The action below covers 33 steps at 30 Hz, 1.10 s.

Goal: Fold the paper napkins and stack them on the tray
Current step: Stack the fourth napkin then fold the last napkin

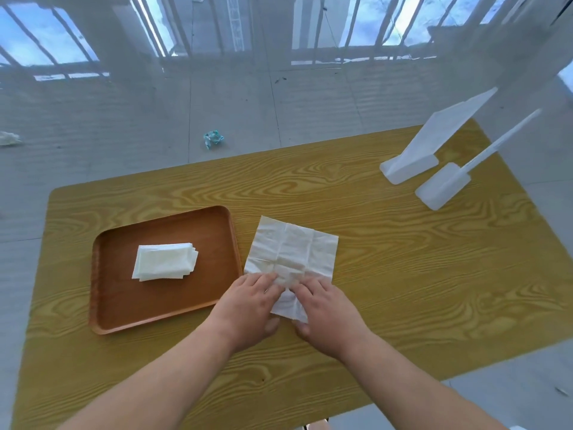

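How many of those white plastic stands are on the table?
2. One white stand sits at the table's far right corner; the other white stand is just beside it, nearer the person. None seem hidden.

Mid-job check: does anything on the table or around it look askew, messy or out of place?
Mostly tidy. The folded napkin stack on the tray is slightly fanned, its edges not flush. A crumpled bluish scrap lies on the floor beyond the table. Both hands, left and right, press the open napkin.
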Tool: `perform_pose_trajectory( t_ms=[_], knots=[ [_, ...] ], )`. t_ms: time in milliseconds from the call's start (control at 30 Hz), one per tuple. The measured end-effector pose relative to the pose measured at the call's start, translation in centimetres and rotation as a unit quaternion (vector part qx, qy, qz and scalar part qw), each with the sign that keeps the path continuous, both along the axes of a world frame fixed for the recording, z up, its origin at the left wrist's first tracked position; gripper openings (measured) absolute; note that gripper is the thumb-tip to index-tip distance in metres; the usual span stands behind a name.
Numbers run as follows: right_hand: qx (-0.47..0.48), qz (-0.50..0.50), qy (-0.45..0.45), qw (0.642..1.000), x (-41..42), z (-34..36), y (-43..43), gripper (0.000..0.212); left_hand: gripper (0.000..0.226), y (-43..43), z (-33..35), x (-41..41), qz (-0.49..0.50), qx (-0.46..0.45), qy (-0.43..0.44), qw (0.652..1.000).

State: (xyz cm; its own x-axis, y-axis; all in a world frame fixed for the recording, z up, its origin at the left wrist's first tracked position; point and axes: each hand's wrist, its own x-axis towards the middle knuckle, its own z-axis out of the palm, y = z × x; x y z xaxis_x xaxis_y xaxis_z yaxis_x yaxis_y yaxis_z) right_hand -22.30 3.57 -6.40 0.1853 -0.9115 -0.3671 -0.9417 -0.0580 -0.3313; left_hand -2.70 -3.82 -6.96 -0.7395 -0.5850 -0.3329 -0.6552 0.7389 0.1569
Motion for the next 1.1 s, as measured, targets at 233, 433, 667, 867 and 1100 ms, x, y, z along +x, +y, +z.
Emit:
perform_pose_trajectory(
  t_ms=[233,433,667,867,1100],
  knots=[
    [-0.052,0.034,0.035,0.997,-1.2,0.2,0.5,0.024,0.07,0.5,0.2,1.1,-0.029,-0.044,0.016,0.998],
    [-0.051,-0.069,-0.064,0.994,-1.1,2.1,-0.2,0.014,0.052,0.5,1.0,0.4,-0.049,-0.016,-0.004,0.999],
    [-0.127,-0.091,-0.04,0.987,-2.8,2.9,-1.1,0.065,0.024,-2.6,3.6,-1.9,0.128,-0.006,0.12,0.984],
    [-0.25,-0.179,-0.047,0.95,-3.3,3.0,-1.6,0.057,0.04,-4.6,3.5,-3.3,0.316,-0.015,0.156,0.936],
    [-0.205,-0.048,-0.018,0.978,-1.9,1.3,0.5,0.036,0.039,-2.7,2.1,-2.2,0.181,-0.105,0.181,0.961]
  ],
)
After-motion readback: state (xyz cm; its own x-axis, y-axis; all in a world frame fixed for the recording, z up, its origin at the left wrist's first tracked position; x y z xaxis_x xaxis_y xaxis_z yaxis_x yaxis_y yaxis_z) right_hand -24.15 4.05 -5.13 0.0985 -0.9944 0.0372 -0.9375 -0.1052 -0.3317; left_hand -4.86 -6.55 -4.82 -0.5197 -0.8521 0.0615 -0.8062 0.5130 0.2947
